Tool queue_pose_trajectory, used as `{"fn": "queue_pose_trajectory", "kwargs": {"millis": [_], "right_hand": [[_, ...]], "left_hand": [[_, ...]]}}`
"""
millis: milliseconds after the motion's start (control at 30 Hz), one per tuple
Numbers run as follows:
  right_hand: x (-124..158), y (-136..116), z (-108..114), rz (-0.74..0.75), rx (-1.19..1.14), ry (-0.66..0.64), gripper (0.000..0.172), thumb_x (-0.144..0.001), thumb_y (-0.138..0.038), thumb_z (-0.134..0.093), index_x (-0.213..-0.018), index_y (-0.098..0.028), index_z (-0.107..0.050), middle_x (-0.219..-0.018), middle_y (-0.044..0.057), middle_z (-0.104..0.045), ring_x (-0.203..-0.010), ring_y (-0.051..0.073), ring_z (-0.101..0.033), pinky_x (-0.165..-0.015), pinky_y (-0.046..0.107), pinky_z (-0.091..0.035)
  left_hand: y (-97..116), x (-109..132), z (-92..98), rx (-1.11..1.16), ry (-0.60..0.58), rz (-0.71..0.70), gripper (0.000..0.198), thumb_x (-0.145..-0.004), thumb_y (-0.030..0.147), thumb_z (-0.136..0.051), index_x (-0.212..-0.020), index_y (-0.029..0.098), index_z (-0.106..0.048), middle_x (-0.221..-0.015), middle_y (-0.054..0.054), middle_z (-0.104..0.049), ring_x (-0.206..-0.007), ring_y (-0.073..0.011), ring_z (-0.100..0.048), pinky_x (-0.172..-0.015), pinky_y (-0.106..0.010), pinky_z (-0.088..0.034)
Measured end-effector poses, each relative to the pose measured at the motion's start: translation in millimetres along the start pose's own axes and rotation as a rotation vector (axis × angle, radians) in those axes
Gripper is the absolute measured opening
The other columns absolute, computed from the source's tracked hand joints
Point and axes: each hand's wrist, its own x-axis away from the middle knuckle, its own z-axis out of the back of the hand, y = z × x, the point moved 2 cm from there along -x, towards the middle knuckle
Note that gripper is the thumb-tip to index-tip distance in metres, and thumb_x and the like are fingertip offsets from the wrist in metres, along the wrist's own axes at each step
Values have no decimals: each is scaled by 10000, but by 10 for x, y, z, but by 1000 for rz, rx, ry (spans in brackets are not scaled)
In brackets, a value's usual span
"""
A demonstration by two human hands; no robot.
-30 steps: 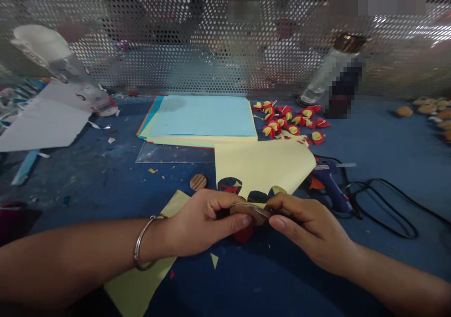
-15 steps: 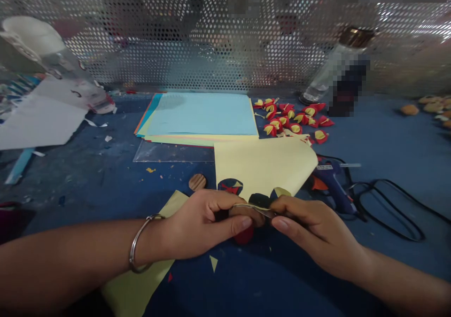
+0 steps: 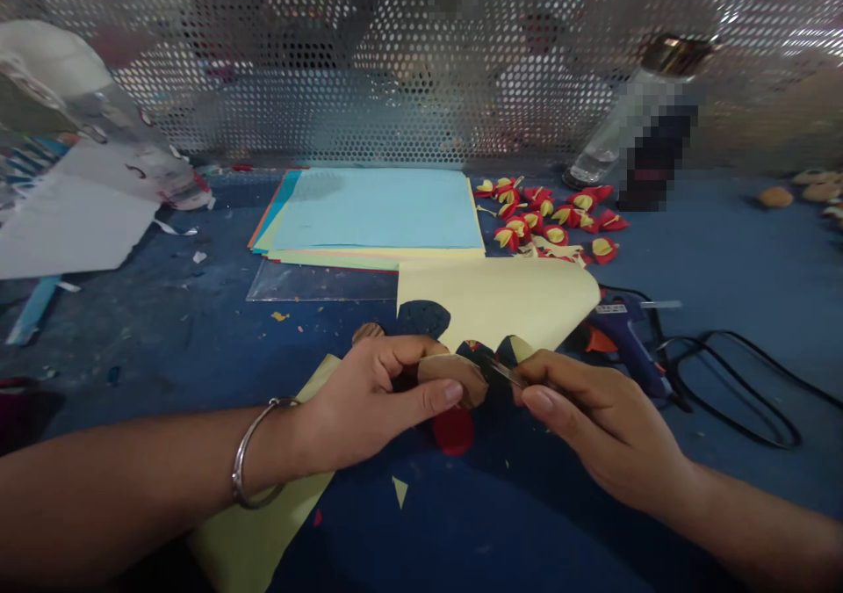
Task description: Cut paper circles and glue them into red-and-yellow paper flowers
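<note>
My left hand (image 3: 375, 400), with a metal bangle at the wrist, pinches a small round tan disc (image 3: 451, 372) between thumb and fingers. My right hand (image 3: 586, 413) is closed round a thin metal tool (image 3: 504, 372) whose tip touches the disc's right edge. A red round piece (image 3: 453, 430) lies on the blue table just below the disc. A pale yellow sheet (image 3: 500, 303) with round holes cut in its near edge lies right behind both hands.
A stack of coloured paper (image 3: 378, 211) lies behind, on a clear plastic sheet (image 3: 316, 284). Several red and yellow paper pieces (image 3: 553, 224) are at the back right. A blue glue gun (image 3: 623, 334) with black cable (image 3: 738, 373) lies right. A perforated metal wall (image 3: 369, 57) closes the back.
The disc has been tilted up, so its flat face shows. Both hands have risen slightly, and the red piece below is more exposed.
</note>
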Motion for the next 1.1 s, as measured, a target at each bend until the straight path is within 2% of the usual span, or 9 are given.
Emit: {"fn": "queue_pose_trajectory", "kwargs": {"millis": [167, 267, 367, 500, 567, 667, 900, 1000, 1100], "right_hand": [[46, 64, -31, 37, 43, -4, 398, -1103, -529, -510, -915, -211, -659, -645, -39, -541, -532, 98, -459, -505, 248, -374], [62, 83, -44, 52, 59, 5, 393, -1106, -517, -506, -902, -210, -642, -653, -37, -555, -538, 98, -465, -510, 249, -381], [49, 54, -36, 72, 78, 19, 408, -1108, -527, -500, -889, -212, -637, -679, -26, -604, -555, 102, -515, -524, 244, -413], [39, -22, -1, 142, 101, 58, 395, -1115, -532, -487, -943, -217, -652, -695, -24, -642, -554, 102, -570, -528, 236, -446], [57, -41, 12, 171, 104, 85, 384, -1117, -532, -486, -974, -219, -657, -696, -24, -646, -542, 99, -580, -520, 235, -448], [102, -39, 17, 193, 100, 111, 371, -1113, -534, -498, -990, -224, -659, -682, -26, -626, -507, 98, -551, -490, 243, -430], [100, -95, 40, 190, 101, 62, 428, -1116, -566, -460, -943, -228, -656, -731, 16, -695, -560, 121, -625, -500, 239, -478], [90, -119, 38, 177, 99, 30, 444, -1114, -576, -454, -935, -228, -665, -724, 19, -712, -543, 123, -630, -485, 236, -481], [113, -89, 21, 146, 88, 41, 339, -1110, -507, -509, -1003, -236, -683, -742, 2, -716, -556, 114, -631, -490, 222, -467]], "left_hand": [[-66, 22, -27, 168, -31, 68, 272, -932, 358, -826, -951, 158, -643, -888, -62, -796, -753, -131, -708, -732, -254, -561], [-65, 55, -43, 123, -21, 60, 296, -955, 377, -803, -981, 167, -597, -892, -67, -786, -761, -139, -701, -726, -263, -539], [-17, 108, -67, 61, 15, -4, 265, -979, 354, -784, -991, 167, -596, -880, -57, -777, -777, -136, -697, -725, -254, -527], [119, 248, -155, 208, -8, -81, 153, -1021, 249, -732, -978, 186, -599, -896, -42, -815, -824, -133, -753, -769, -251, -577], [207, 335, -196, 185, 8, -127, 77, -1024, 172, -712, -1010, 205, -643, -1005, -45, -855, -923, -142, -797, -850, -264, -616], [304, 415, -216, 235, 69, -220, 120, -1025, 158, -710, -1040, 274, -685, -1092, -8, -871, -950, -145, -825, -856, -272, -654], [217, 233, -96, 266, 260, -183, 114, -1000, 197, -760, -968, 230, -656, -919, 16, -860, -1000, -153, -827, -921, -262, -648], [142, 128, -40, 212, 255, -123, 146, -987, 224, -776, -952, 203, -636, -961, -18, -861, -932, -131, -814, -865, -226, -624], [57, 56, -6, 133, 206, -63, 187, -984, 257, -778, -949, 187, -608, -958, -40, -847, -887, -121, -783, -824, -217, -587]]}}
